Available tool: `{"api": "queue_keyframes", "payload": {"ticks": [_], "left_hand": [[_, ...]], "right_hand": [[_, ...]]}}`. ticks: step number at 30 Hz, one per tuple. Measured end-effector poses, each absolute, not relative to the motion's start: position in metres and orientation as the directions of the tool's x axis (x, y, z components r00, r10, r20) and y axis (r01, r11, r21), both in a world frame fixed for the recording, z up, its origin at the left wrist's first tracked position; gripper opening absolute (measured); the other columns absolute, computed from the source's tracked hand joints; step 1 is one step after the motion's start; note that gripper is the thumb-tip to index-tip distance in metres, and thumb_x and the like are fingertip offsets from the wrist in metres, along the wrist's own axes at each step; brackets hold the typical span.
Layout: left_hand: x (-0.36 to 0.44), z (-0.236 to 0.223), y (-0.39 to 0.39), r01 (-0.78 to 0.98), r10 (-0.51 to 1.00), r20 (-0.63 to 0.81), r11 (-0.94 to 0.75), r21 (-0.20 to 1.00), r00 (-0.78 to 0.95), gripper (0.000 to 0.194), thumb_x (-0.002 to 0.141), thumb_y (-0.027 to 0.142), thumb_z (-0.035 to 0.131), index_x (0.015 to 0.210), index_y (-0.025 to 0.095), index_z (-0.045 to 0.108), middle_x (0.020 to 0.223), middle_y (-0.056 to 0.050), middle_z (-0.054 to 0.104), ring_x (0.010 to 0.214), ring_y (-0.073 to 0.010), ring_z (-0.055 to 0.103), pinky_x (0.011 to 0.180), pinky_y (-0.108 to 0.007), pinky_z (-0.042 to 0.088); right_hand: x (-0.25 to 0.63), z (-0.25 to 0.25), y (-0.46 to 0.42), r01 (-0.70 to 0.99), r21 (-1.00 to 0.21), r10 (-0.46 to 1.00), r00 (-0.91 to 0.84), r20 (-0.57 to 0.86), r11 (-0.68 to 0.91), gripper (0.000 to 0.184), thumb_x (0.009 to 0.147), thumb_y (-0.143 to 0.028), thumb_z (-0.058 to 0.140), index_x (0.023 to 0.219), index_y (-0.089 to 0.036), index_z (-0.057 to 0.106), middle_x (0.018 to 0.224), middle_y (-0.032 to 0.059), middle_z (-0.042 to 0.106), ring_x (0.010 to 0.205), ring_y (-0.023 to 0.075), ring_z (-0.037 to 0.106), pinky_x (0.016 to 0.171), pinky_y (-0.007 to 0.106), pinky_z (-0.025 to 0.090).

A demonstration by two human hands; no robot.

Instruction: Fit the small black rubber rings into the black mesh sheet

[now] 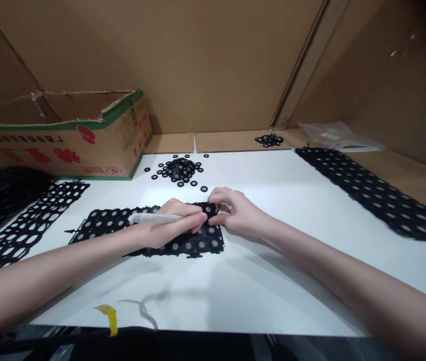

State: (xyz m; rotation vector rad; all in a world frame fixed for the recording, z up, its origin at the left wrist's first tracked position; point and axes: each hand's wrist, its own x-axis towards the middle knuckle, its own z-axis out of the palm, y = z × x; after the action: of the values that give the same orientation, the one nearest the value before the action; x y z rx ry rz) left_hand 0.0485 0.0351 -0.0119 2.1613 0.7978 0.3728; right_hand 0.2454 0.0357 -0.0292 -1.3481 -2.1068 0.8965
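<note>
Black, flexible-looking sheet (201, 244) with rows of pale discs lies flat on the white work surface (273, 276), directly before the person. The left hand (171, 228) is closed around a white pen-like tool (153, 218), with the fingers pinched near its front end, and its rear end points to the left. The tip is hidden by the fingers, so I cannot tell exactly what it touches. The right hand (239, 213) is at the upper right corner of the sheet; its thumb and fingers are bent, with a gap between them. Whether the fingertips pinch something, I cannot tell.

For good work here, I would judge that the right fingers should steady this corner, so that the sheet does not slide or lift. The tool is best held low and guided with light pressure, because a strong push could probably shift a neighbouring disc. Also, the wrist should rest softly on the sheet. Behind it, a heap of small black rings (179, 169) stands within easy reach, and one loose ring (204, 189) lies near the right hand.
</note>
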Motion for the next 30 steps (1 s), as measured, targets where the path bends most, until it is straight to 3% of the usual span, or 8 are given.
{"api": "queue_keyframes", "payload": {"ticks": [9, 15, 21, 30], "left_hand": [[0.047, -0.013, 0.036, 0.393, 0.688, 0.033, -0.451, 0.801, 0.725, 0.038, 0.096, 0.031, 0.038, 0.063, 0.014, 0.05, 0.058, 0.004, 0.044, 0.059, -0.0085, 0.041, 0.06, -0.022, 0.032], [0.042, -0.006, 0.028, 0.321, 0.752, 0.114, -0.407, 0.855, 0.649, 0.042, 0.095, 0.031, 0.04, 0.058, 0.014, 0.049, 0.053, 0.003, 0.045, 0.055, -0.0081, 0.042, 0.058, -0.022, 0.032], [0.046, -0.008, 0.022, 0.349, 0.677, -0.025, -0.346, 0.871, 0.736, 0.039, 0.094, 0.03, 0.044, 0.059, 0.014, 0.053, 0.052, 0.003, 0.046, 0.054, -0.0081, 0.043, 0.055, -0.022, 0.033], [0.048, -0.007, 0.021, 0.39, 0.68, -0.049, -0.359, 0.848, 0.732, 0.041, 0.095, 0.03, 0.042, 0.06, 0.014, 0.052, 0.054, 0.003, 0.048, 0.055, -0.0077, 0.044, 0.055, -0.021, 0.034]], "right_hand": [[0.251, -0.019, 0.032, 0.664, -0.635, 0.853, -0.521, -0.014, 0.395, 0.019, 0.074, -0.024, 0.069, 0.078, -0.019, 0.051, 0.077, -0.0005, 0.053, 0.077, 0.0172, 0.048, 0.079, 0.036, 0.034], [0.258, -0.013, 0.031, 0.585, -0.72, 0.798, -0.598, -0.074, 0.372, 0.027, 0.07, -0.023, 0.071, 0.088, -0.02, 0.05, 0.081, -0.0013, 0.052, 0.076, 0.016, 0.047, 0.071, 0.03, 0.038], [0.261, -0.015, 0.035, 0.497, -0.808, 0.748, -0.654, -0.11, 0.316, 0.028, 0.071, -0.022, 0.069, 0.085, -0.02, 0.045, 0.08, -0.0016, 0.05, 0.074, 0.0147, 0.046, 0.067, 0.029, 0.038], [0.262, -0.014, 0.034, 0.463, -0.839, 0.726, -0.676, -0.125, 0.287, 0.031, 0.071, -0.025, 0.07, 0.087, -0.021, 0.044, 0.077, -0.0026, 0.046, 0.072, 0.013, 0.043, 0.065, 0.028, 0.038]]}}
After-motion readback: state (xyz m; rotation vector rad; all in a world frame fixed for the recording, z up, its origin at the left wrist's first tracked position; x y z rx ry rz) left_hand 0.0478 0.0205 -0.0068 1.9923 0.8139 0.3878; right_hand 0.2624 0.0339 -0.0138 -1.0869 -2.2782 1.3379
